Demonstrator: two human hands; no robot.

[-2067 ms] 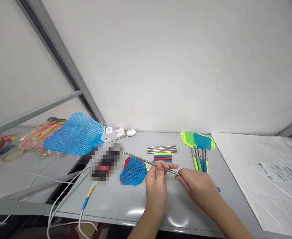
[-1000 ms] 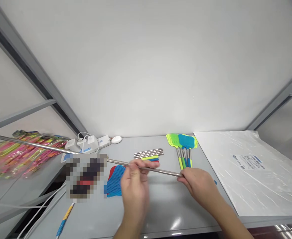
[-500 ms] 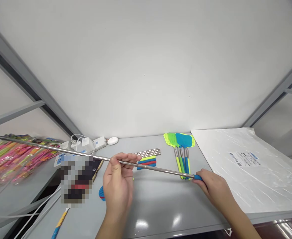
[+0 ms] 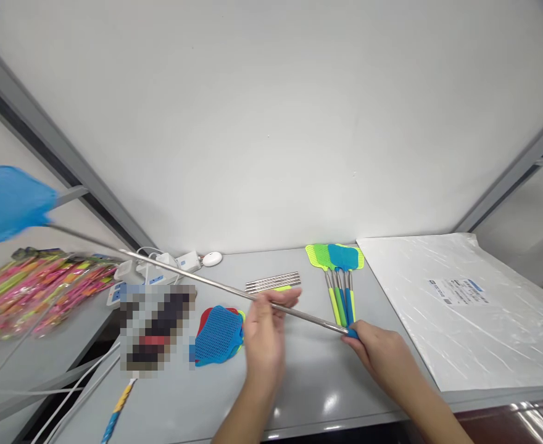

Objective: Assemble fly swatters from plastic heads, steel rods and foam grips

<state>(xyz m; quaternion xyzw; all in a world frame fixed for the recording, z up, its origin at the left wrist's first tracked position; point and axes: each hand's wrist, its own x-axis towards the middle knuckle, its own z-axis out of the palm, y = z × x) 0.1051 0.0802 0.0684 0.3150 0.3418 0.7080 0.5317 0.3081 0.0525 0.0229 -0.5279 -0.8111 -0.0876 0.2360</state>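
A long telescopic fly swatter (image 4: 192, 279) with a blue head stretches slantwise across the view, its rod drawn out. My right hand (image 4: 389, 357) is closed round its blue handle. My left hand (image 4: 266, 333) has the steel rod between thumb and fingers, with the fingertips stretched out past it. Below and left of that hand lies a pile of loose blue and red swatter heads (image 4: 219, 335), with a bit of yellow-green showing. Several steel rods (image 4: 273, 282) lie behind my left hand, beside a yellow-green handle partly hidden by it.
Several assembled fly swatters (image 4: 339, 280) lie side by side at the back. A white wrapped package (image 4: 493, 320) covers the right side. To the left are a pixelated object with a twisted strap (image 4: 118, 407), power strips with plugs (image 4: 158, 271), and bagged colourful goods (image 4: 53, 290).
The swatter has shifted so its blue head comes into view at left. My left hand has slid along the rod toward the handle, uncovering the loose heads. My right hand moved slightly left.
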